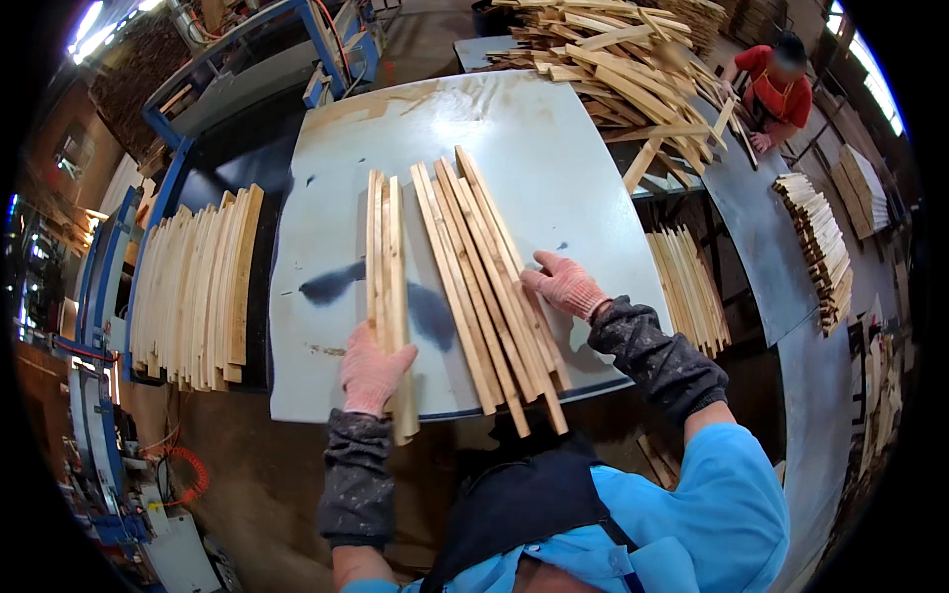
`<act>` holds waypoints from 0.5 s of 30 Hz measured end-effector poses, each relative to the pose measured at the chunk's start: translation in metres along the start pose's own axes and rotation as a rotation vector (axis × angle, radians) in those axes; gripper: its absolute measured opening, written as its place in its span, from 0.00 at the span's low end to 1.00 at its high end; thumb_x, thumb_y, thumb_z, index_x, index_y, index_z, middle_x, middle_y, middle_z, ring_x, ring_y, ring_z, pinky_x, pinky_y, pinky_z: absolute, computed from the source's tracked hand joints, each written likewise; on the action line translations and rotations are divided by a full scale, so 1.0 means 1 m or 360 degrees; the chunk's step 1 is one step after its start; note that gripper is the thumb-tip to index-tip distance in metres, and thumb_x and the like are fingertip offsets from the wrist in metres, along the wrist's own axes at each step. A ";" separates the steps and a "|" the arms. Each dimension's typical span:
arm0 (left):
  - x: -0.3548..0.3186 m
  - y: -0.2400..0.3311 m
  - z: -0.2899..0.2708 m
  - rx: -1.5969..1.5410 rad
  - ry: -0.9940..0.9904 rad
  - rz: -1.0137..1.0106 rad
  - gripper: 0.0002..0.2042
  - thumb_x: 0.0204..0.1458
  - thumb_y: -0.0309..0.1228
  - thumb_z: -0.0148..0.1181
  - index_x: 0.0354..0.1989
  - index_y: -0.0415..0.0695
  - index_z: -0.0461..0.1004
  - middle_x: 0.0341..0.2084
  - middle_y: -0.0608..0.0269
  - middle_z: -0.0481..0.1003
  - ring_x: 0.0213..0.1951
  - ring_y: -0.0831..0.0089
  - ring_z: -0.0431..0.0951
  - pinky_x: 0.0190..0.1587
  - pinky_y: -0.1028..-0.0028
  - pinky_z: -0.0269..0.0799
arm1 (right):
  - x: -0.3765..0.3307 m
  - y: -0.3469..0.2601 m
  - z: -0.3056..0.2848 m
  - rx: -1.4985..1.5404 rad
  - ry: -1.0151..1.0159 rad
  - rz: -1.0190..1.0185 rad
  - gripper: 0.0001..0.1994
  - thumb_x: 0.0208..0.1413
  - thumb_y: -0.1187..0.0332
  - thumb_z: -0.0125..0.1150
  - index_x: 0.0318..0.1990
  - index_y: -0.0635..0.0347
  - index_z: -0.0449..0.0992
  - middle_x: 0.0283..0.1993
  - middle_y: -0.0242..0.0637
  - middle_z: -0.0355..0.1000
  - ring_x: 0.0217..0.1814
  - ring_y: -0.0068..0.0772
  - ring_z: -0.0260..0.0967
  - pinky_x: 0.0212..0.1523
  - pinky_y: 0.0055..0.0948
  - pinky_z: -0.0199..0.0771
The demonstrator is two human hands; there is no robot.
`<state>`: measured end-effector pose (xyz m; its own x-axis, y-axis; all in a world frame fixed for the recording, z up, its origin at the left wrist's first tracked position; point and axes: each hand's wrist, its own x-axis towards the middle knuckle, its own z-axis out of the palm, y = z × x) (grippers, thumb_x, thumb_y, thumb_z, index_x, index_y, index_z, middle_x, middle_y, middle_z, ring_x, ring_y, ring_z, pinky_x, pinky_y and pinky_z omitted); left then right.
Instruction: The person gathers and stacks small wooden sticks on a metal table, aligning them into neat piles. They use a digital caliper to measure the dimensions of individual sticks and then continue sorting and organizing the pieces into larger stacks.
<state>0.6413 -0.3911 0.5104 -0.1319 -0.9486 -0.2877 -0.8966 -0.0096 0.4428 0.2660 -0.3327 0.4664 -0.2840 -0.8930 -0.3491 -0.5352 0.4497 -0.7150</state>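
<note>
Two gloved hands working: left hand (372,371) gripping narrow slat bundle (386,267) on table (554,138); right hand (565,284) pressing flat, fingers spread, on fanned slats (484,267) (overhanging near edge; could slide off).

I work in a woodworking shop: heaped wooden slats (623,59) fill the upper right, blue machinery (267,49) stands upper left, stacked strips (193,287) at left.
</note>
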 end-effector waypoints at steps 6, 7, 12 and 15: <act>0.020 -0.006 0.007 -0.0294 -0.0245 0.0326 0.42 0.53 0.52 0.75 0.72 0.42 0.68 0.62 0.43 0.76 0.66 0.44 0.75 0.69 0.52 0.71 | -0.012 -0.064 0.068 0.0030 0.0123 -0.0064 0.35 0.60 0.44 0.66 0.62 0.68 0.78 0.54 0.60 0.82 0.59 0.58 0.80 0.63 0.45 0.77; 0.014 -0.013 0.006 -0.0237 -0.0172 0.0433 0.40 0.57 0.49 0.73 0.76 0.45 0.66 0.64 0.45 0.76 0.69 0.46 0.72 0.71 0.52 0.67 | -0.018 -0.075 0.079 0.0086 0.0112 -0.0027 0.34 0.60 0.44 0.67 0.62 0.68 0.78 0.54 0.59 0.83 0.59 0.58 0.80 0.63 0.44 0.78; 0.020 -0.083 -0.005 -0.0524 -0.0279 0.0469 0.40 0.60 0.41 0.71 0.78 0.40 0.62 0.66 0.45 0.76 0.68 0.52 0.73 0.71 0.56 0.69 | -0.024 -0.104 0.122 0.0370 0.0220 -0.0033 0.30 0.61 0.49 0.69 0.62 0.65 0.78 0.53 0.54 0.84 0.56 0.52 0.82 0.62 0.43 0.79; 0.004 -0.113 -0.023 -0.1352 -0.0673 0.0351 0.32 0.63 0.32 0.66 0.75 0.40 0.69 0.63 0.50 0.79 0.59 0.63 0.80 0.62 0.66 0.75 | -0.021 -0.104 0.135 0.0503 0.0226 -0.0016 0.28 0.62 0.51 0.69 0.62 0.62 0.79 0.51 0.49 0.85 0.52 0.45 0.83 0.60 0.40 0.80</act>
<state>0.7520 -0.4013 0.4782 -0.5501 -0.7661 -0.3325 -0.2515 -0.2277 0.9407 0.4350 -0.3625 0.4664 -0.3996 -0.8762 -0.2695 -0.2719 0.3940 -0.8780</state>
